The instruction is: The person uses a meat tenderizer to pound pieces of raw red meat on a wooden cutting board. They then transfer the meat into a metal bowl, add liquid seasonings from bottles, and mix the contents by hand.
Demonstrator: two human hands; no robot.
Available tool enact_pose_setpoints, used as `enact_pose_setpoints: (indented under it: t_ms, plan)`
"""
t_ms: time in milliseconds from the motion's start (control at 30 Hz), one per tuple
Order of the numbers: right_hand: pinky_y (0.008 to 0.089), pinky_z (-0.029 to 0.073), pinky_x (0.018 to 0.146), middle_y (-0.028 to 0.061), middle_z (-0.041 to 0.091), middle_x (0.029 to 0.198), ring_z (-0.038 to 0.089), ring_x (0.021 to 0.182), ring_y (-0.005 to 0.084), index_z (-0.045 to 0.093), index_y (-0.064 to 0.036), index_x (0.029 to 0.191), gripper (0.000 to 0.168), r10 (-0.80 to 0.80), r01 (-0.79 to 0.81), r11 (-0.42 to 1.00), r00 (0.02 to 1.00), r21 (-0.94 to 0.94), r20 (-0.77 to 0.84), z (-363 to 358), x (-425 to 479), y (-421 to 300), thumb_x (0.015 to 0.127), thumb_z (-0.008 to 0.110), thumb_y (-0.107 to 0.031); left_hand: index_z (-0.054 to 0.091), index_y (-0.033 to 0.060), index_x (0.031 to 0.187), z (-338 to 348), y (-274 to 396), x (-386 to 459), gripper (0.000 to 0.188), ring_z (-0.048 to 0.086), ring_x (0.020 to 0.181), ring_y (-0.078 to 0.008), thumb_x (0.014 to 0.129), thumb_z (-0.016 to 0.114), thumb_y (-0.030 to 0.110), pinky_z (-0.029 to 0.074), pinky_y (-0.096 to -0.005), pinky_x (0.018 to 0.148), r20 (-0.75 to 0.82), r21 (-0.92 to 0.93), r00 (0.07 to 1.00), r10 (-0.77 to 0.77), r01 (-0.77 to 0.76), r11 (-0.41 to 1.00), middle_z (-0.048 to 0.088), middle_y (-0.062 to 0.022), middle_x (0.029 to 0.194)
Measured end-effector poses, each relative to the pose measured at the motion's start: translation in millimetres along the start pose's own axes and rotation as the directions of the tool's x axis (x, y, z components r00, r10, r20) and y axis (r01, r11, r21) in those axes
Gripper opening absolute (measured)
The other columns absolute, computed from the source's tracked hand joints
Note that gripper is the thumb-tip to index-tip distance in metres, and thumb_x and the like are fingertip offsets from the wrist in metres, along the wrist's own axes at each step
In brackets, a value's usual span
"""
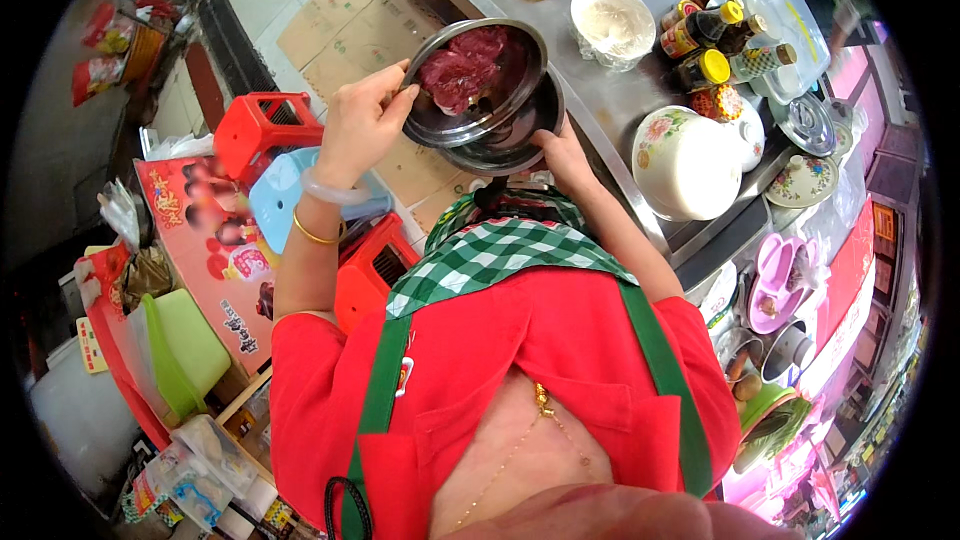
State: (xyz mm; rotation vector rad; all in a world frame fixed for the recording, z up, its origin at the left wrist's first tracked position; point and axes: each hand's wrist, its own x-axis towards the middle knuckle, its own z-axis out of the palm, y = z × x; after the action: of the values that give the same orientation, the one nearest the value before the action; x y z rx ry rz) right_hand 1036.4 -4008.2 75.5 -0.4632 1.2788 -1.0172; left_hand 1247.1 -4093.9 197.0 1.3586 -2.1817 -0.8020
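My left hand grips the left rim of a dark metal bowl and tilts it. Pieces of raw red meat lie inside, with some dark liquid around them. A second metal bowl is partly hidden below and to the right of the first, and my right hand holds it by its lower right rim. The two bowls overlap in front of my green checked apron. Whether they touch cannot be told.
A steel counter on the right bears a film-covered white bowl, sauce bottles and a large floral bowl. To the left stand red stools, a blue stool and a red table. Flattened cardboard covers part of the floor.
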Motion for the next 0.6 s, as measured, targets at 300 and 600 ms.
enact_pose_setpoints:
  t_ms: [300, 600]
  plan:
    - [0.0308, 0.051, 0.041, 0.0141, 0.052, 0.102, 0.061, 0.064, 0.0239, 0.021, -0.013, 0.128, 0.057, 0.012, -0.012, 0.999, 1.000, 0.041, 0.018, -5, 2, 6, 0.076, 0.041, -0.002, 0.057, 0.0034, 0.106, 0, -6, 1, 0.027, 0.038, 0.048, -0.0065, 0.080, 0.055, 0.011, 0.033, -0.0234, 0.045, 0.036, 0.042, 0.999, 0.038, -0.040, 0.998, 0.046, -0.0054, 0.056]
    - [0.0317, 0.052, 0.044, 0.0139, 0.054, 0.097, 0.060, 0.071, 0.0231, 0.029, -0.006, 0.122, 0.050, -0.033, 0.033, 0.999, 0.999, 0.018, -0.010, 0, -7, 0, 0.073, 0.043, -0.004, 0.058, 0.0049, 0.103, 2, -11, -2, 0.024, 0.036, 0.047, -0.0062, 0.081, 0.055, 0.012, 0.032, -0.0240, 0.043, 0.048, 0.062, 0.999, 0.009, -0.012, 0.998, 0.044, -0.0047, 0.053]
